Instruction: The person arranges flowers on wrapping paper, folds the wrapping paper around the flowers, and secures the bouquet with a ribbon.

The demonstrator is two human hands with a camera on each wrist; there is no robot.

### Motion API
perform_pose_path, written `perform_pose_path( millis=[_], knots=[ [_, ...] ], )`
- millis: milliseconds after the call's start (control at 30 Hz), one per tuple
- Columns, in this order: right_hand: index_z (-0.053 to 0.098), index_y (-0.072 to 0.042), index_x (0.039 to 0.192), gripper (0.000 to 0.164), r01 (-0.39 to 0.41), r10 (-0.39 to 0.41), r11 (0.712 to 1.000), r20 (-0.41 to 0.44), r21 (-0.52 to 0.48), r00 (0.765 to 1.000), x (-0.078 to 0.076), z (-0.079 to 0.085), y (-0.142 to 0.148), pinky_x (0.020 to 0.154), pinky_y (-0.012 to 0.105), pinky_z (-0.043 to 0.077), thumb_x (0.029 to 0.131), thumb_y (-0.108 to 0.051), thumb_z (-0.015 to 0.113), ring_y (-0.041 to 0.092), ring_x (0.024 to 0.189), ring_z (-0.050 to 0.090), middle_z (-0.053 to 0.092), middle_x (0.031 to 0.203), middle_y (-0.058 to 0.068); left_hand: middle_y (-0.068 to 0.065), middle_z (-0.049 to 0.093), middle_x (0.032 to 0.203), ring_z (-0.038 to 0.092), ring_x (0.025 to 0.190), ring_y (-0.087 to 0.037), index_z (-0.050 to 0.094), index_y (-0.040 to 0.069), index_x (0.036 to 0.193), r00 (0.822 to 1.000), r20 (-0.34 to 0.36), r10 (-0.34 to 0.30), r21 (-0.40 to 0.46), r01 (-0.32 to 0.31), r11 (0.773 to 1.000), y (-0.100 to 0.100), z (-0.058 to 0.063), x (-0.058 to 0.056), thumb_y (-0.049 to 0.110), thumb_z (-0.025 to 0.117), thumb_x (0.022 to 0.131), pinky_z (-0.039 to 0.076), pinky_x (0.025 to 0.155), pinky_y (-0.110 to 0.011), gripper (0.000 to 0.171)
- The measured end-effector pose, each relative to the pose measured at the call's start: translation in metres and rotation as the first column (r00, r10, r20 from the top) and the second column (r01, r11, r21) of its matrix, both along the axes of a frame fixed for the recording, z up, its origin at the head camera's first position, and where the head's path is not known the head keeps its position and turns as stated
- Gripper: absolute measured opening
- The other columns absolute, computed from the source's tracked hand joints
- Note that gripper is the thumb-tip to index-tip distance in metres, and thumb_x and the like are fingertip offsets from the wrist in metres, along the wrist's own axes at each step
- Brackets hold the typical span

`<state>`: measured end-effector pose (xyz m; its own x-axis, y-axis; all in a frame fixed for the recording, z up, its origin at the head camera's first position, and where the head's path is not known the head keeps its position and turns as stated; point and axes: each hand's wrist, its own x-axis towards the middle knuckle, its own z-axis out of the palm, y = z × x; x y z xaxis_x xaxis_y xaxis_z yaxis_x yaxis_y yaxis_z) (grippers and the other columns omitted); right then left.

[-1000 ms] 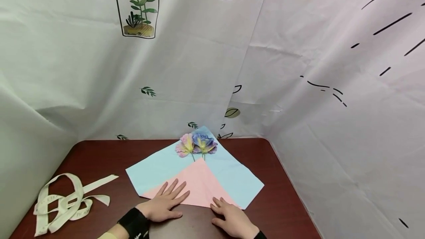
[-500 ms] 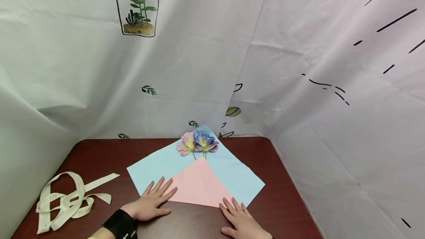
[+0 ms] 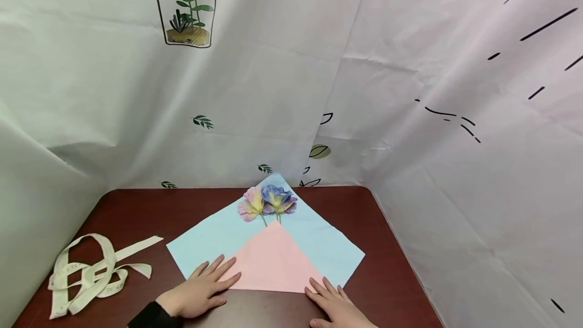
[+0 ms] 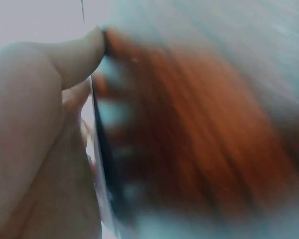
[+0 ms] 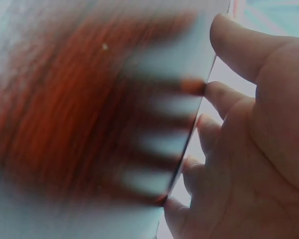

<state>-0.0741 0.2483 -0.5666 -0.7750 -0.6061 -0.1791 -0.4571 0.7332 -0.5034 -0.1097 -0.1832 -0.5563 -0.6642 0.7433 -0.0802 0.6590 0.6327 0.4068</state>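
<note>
A light blue sheet of paper (image 3: 334, 244) lies on the dark red table, its pink lower part (image 3: 273, 262) folded up to a point. Above that point, a pink-yellow flower (image 3: 251, 204) and a blue-purple flower (image 3: 279, 199) show, their lower stems hidden under the fold. My left hand (image 3: 196, 290) rests with fingers spread on the left end of the folded bottom edge. On the right end of that edge lie the straight fingers of my right hand (image 3: 337, 308). In both wrist views, the fingertips meet the surface, with blurred reflections beside them.
A loosely looped cream ribbon (image 3: 107, 267) with faint print lies on the left of the table (image 3: 391, 277). White cloth (image 3: 255, 80) printed with plants and leaves hangs behind and along both sides of the table.
Both hands have slid outward along the folded edge, the left hand leftward and the right hand rightward. The sheet has shifted slightly toward me in the last half second.
</note>
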Motion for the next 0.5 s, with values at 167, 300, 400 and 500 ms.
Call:
perform_pose_path(
  millis=[167, 300, 400, 500],
  knots=[
    [0.043, -0.024, 0.156, 0.065, -0.01, 0.01, 0.999, -0.002, 0.032, 1.0, 0.001, 0.008, 0.004, 0.095, 0.081, 0.031, 0.1, -0.056, 0.053, 0.051, 0.145, 0.029, 0.034, 0.163, 0.005, -0.013, 0.035, 0.161, 0.038, 0.141, -0.044, 0.045, 0.033, 0.153, 0.972, -0.221, -0.075, -0.039, 0.068, 0.997, -0.003, 0.0, 0.001, 0.037, 0.051, 0.106, 0.04, 0.099, -0.063, 0.048],
    [0.044, -0.026, 0.155, 0.062, -0.018, 0.017, 0.999, 0.032, 0.035, 0.999, 0.001, 0.013, 0.007, 0.094, 0.081, 0.032, 0.101, -0.055, 0.052, 0.05, 0.145, 0.029, 0.034, 0.163, 0.003, -0.011, 0.042, 0.156, 0.045, 0.135, -0.039, 0.051, 0.035, 0.149, 0.951, -0.295, -0.096, -0.037, 0.089, 0.995, -0.004, 0.002, 0.001, 0.035, 0.056, 0.104, 0.044, 0.094, -0.059, 0.045],
    [0.045, -0.03, 0.154, 0.057, -0.025, 0.024, 0.999, 0.061, 0.03, 0.998, 0.003, 0.015, 0.009, 0.091, 0.082, 0.033, 0.102, -0.054, 0.051, 0.047, 0.145, 0.031, 0.035, 0.162, 0.0, -0.008, 0.05, 0.15, 0.051, 0.129, -0.033, 0.058, 0.039, 0.142, 0.937, -0.333, -0.103, -0.013, 0.105, 0.994, -0.004, 0.0, 0.001, 0.036, 0.062, 0.102, 0.046, 0.091, -0.055, 0.041],
    [0.048, -0.034, 0.152, 0.055, -0.022, 0.02, 1.0, 0.092, 0.017, 0.996, 0.006, 0.016, 0.012, 0.09, 0.083, 0.032, 0.101, -0.055, 0.052, 0.043, 0.146, 0.033, 0.038, 0.161, -0.005, -0.001, 0.056, 0.141, 0.053, 0.123, -0.024, 0.068, 0.04, 0.129, 0.943, -0.318, -0.098, 0.064, 0.124, 0.99, -0.005, -0.003, 0.001, 0.036, 0.07, 0.096, 0.046, 0.09, -0.049, 0.033]
  ],
)
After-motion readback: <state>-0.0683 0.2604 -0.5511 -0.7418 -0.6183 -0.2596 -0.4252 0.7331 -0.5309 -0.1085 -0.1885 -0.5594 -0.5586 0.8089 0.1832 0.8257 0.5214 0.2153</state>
